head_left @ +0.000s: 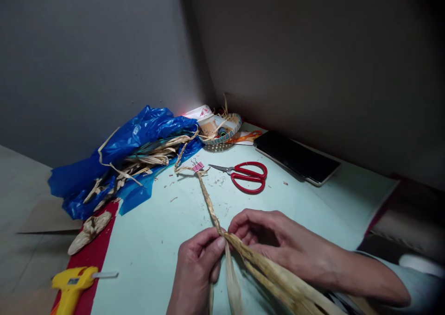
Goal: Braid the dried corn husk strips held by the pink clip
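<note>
A braid of dried plant-fibre strips (207, 199) runs from a pink binder clip (198, 166) toward me. My left hand (202, 264) pinches the braid's near end between thumb and forefinger. Just right of it, my right hand (274, 241) has its fingers curled at the loose strips, seemingly gripping one; its fingertips are partly hidden. Wide tan strips (278, 275) fan out under the right hand toward the lower right. One pale strip (232, 280) hangs down between the hands.
Red-handled scissors (248, 177) lie beyond my hands, with a black tablet (295, 156) to the right. A blue plastic bag (139, 125) of dried strips sits left, near a woven basket (236, 126). A yellow glue gun (71, 285) and fibre sole-like piece (89, 231) lie at the left edge.
</note>
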### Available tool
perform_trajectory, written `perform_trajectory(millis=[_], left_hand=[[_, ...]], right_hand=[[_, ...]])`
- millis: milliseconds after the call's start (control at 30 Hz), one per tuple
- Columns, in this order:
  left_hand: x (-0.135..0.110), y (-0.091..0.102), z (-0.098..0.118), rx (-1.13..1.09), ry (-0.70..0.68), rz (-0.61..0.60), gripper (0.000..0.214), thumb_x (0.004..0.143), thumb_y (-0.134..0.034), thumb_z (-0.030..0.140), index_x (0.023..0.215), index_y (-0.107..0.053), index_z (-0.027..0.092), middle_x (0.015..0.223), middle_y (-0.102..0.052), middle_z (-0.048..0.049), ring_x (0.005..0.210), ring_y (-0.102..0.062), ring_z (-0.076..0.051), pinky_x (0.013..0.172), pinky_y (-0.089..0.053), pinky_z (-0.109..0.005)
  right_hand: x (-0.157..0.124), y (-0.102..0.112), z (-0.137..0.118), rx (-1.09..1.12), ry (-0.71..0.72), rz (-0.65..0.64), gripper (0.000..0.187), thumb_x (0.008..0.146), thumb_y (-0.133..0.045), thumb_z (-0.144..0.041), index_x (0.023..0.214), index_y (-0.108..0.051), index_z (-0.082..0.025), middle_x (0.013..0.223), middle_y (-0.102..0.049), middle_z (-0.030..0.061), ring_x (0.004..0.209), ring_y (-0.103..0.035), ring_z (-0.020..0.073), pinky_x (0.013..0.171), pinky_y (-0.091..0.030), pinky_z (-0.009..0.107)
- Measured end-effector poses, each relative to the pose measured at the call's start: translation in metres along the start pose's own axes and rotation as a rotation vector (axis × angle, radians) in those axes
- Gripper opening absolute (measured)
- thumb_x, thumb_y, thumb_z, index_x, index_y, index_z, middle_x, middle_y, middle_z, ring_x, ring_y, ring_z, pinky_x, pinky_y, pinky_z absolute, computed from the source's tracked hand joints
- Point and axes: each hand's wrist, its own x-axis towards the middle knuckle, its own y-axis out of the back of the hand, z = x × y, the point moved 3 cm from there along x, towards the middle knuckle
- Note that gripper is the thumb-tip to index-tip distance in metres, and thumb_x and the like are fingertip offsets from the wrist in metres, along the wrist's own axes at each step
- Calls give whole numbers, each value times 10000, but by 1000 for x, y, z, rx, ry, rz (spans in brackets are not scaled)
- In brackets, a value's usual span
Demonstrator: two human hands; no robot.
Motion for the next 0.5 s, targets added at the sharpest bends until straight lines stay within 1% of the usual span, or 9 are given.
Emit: perform_trajectory(millis=[100, 200, 300, 367, 433, 500], left_hand=[[-1, 0, 1, 21, -7, 5, 313, 644, -789, 409, 815, -764, 148, 429, -449, 53, 391, -276, -54, 443, -310, -215], [-2, -1, 3, 28, -14, 1, 300, 651, -792, 388, 811, -759, 136, 451, -433, 61, 416, -216, -41, 439, -257, -204], [-2, -1, 3, 16, -14, -11, 269, 656, -792, 353, 804, -752, 132, 482, -422, 62, 450, -185, -43, 441, -194, -204], [-2, -1, 3, 27, -8, -18, 274, 654, -793, 354, 807, -750, 131, 475, -377, 72, 460, -187, -49, 444, -166, -205], [-2, 1, 2, 42, 1, -20, 285, 657, -790, 364, 818, -750, 133, 479, -358, 76, 466, -192, -53, 449, -158, -204], [-2, 1, 1, 41, 14, -26, 270, 671, -782, 358, 830, -753, 143, 492, -371, 74, 474, -193, -56, 462, -193, -201]], right_hand=[[-1, -1, -6, -136, 65, 48, 221, 898, -577, -374, 980, -642, -179, 852, -620, 15, 746, -508, 133, 684, -440, 229], [-3, -2, -9, -235, 101, 63, 177, 897, -582, -311, 1007, -640, -186, 854, -637, 6, 735, -527, 126, 680, -447, 216], [-7, -2, -11, -336, 160, 83, 199, 888, -604, -254, 1075, -637, -194, 954, -668, 11, 804, -574, 126, 747, -462, 212], [-9, -2, -11, -379, 210, 96, 205, 922, -569, -263, 1100, -650, -203, 1007, -676, 20, 870, -598, 128, 806, -459, 216], [-9, 0, -11, -404, 232, 78, 222, 960, -513, -276, 1107, -670, -221, 1007, -679, 22, 899, -607, 125, 822, -456, 218], [-7, 4, -11, -427, 242, 42, 242, 971, -493, -275, 1118, -683, -241, 984, -681, 20, 896, -606, 124, 817, -455, 223]])
